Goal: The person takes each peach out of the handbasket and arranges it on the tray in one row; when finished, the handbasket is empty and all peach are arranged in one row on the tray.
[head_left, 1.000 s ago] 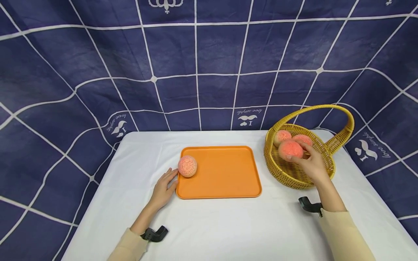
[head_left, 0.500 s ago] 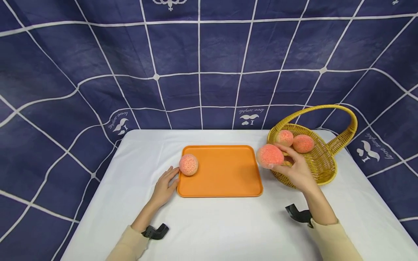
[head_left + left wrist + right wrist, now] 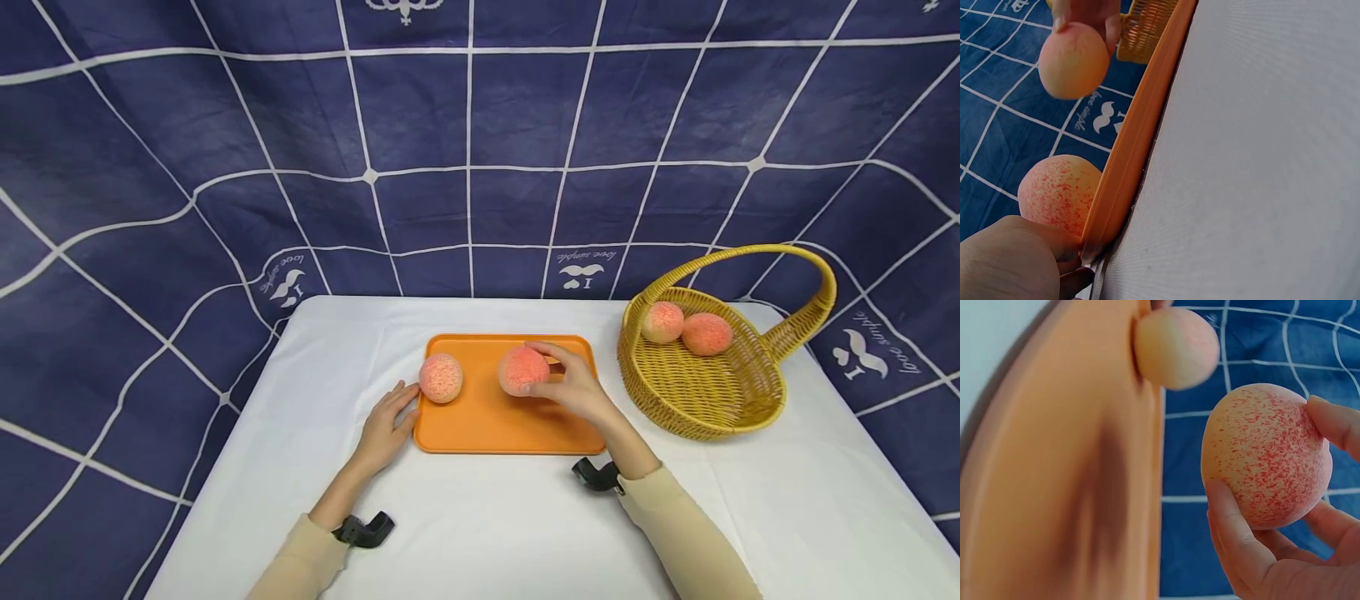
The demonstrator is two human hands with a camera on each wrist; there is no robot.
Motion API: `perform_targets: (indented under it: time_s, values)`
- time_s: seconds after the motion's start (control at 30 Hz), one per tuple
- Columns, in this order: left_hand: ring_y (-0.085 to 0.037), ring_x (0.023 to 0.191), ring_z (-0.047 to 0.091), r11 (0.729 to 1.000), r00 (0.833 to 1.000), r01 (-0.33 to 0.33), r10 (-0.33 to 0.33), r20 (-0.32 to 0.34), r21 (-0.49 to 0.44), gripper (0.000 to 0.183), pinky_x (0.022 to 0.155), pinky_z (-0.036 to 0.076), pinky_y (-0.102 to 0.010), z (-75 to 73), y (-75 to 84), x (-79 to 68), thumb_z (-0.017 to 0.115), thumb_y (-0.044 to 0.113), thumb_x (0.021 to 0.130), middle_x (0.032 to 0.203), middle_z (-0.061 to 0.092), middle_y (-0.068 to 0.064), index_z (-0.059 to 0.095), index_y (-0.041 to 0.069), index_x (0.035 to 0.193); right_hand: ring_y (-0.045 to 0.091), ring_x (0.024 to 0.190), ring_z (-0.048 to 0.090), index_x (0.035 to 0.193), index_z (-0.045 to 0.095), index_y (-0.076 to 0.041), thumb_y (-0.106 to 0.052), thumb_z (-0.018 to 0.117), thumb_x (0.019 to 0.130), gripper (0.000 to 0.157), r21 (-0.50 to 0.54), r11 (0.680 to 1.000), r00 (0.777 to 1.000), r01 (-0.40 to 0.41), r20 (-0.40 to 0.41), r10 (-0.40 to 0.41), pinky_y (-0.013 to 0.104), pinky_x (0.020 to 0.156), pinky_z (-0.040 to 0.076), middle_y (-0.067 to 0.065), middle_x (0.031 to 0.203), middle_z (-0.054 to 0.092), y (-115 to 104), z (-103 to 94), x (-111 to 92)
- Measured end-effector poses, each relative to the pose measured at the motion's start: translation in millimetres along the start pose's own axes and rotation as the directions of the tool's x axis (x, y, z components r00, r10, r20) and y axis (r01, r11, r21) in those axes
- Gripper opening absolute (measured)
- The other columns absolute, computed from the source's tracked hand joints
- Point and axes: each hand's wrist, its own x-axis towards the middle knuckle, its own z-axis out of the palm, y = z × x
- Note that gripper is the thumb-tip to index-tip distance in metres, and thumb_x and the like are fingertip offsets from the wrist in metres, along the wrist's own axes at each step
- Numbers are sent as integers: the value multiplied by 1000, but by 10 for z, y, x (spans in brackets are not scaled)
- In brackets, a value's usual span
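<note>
A pink and yellow peach (image 3: 523, 372) is gripped between the thumb and fingers of my right hand (image 3: 573, 387), held above the orange tray (image 3: 495, 429). In the right wrist view this peach (image 3: 1266, 456) shows red speckles, with a gap between it and the tray. Another peach (image 3: 441, 377) sits on the tray's left end. Beside that end, my left hand (image 3: 386, 427) lies with extended fingers right at the tray's rim, as the left wrist view also shows for the left hand (image 3: 1013, 256).
To the right of the tray stands a yellow wicker basket (image 3: 667, 408) with a tall arched handle. Two peaches, one rounder (image 3: 663, 322) and one redder (image 3: 707, 333), lie at its back. A white cloth (image 3: 465, 525) covers the table; a blue checked curtain (image 3: 510, 208) hangs behind.
My right hand has lifted a peach out of the basket and carried it left over the tray. The left hand stays at the tray's left edge.
</note>
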Motion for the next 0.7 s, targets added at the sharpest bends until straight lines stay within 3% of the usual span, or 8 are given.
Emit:
perform_targets:
  time_s: [0.33, 0.47, 0.7]
  values:
    - [-40, 140, 39, 999, 999, 29, -29, 23, -13, 45, 118, 25, -56, -15, 5, 2, 60, 10, 95, 143, 52, -20, 52, -4, 137, 26, 99, 64, 138, 56, -12, -9, 82, 75, 67, 19, 999, 998, -28, 64, 27, 27, 77, 57, 12, 131, 60, 52, 376, 224]
    - [-37, 142, 37, 999, 998, 49, -49, 40, -15, 45, 121, 24, -50, -20, 4, 5, 59, 12, 96, 144, 52, -18, 51, -2, 139, 24, 99, 63, 137, 57, -13, -8, 82, 75, 67, -11, 999, 998, -32, 58, 33, 29, 81, 56, 9, 130, 62, 72, 448, 275]
    - [-39, 141, 38, 999, 999, 43, -43, 28, -16, 46, 120, 25, -54, -16, 21, 5, 59, 10, 96, 144, 52, -19, 51, -4, 138, 24, 102, 59, 133, 61, -16, -8, 83, 72, 65, -82, 996, 998, -26, 60, 31, 35, 90, 52, 7, 130, 62, 74, 519, 343]
